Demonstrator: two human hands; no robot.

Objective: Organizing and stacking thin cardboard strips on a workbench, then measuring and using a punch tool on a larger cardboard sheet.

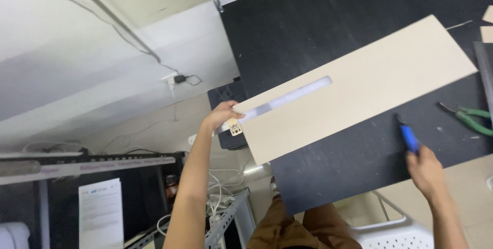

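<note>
The left hand (222,115) pinched a metal ruler (287,98) across the beige board (370,87); the right hand (423,169) gripped a blue knife (409,137). Firm ruler pressure would have kept cuts straight.

A black tabletop (318,18) is carrying a long beige board (370,84) lying slantwise, green-handled pliers (470,118) resting near its right edge, and small beige offcuts (487,23) sitting at the far corner.
</note>
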